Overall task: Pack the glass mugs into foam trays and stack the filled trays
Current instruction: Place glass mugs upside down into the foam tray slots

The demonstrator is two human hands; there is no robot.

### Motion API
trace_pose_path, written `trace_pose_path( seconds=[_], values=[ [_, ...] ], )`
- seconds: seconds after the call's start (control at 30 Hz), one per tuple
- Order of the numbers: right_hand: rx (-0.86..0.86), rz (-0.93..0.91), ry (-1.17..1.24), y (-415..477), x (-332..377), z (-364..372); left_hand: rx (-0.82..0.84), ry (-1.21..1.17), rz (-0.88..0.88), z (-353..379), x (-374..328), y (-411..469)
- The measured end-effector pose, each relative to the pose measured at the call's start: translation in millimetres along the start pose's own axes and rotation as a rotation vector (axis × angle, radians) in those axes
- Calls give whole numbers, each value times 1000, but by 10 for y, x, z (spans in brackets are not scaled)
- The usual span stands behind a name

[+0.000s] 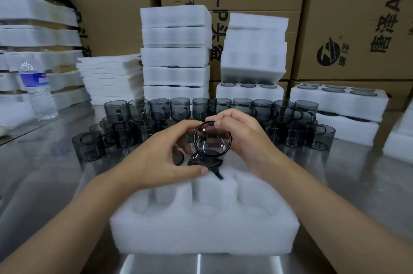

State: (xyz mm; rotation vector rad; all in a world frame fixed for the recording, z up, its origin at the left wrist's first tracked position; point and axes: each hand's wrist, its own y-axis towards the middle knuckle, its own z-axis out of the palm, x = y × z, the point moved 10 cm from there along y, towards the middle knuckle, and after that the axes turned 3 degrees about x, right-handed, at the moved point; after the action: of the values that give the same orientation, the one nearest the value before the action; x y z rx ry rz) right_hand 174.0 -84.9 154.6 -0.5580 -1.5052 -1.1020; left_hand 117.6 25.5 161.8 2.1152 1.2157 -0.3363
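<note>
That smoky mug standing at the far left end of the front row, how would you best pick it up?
Probably wrap the fingers round the wall of the mug, coming from its left. It stands on the table with open space there, while other mugs crowd its right and back.

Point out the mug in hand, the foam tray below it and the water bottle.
mug (pixel 212 139): head view, its round mouth.
foam tray (pixel 201 233): head view, its front wall.
water bottle (pixel 35 79): head view, its blue label.

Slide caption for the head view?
Mid-pack: left hand and right hand hold a tilted glass mug over the foam tray.
</note>
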Motion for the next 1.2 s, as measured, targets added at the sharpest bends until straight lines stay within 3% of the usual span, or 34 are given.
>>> trace_pose_path(
  seconds=[0.33,0.5,0.97,1.2],
  values=[
    [28,-94,2,-48,116,40,6,-24,27,-4,-30,-7],
    [64,-75,-8,-49,87,70,18,-38,23,-1,-14,-2],
    [-54,41,-138,-17,-49,-32,-10,-62,-28,-7,59,18],
    [-51,42,-22,-3,-49,-32,-102,-22,-20,-99,47,5]
  ],
)
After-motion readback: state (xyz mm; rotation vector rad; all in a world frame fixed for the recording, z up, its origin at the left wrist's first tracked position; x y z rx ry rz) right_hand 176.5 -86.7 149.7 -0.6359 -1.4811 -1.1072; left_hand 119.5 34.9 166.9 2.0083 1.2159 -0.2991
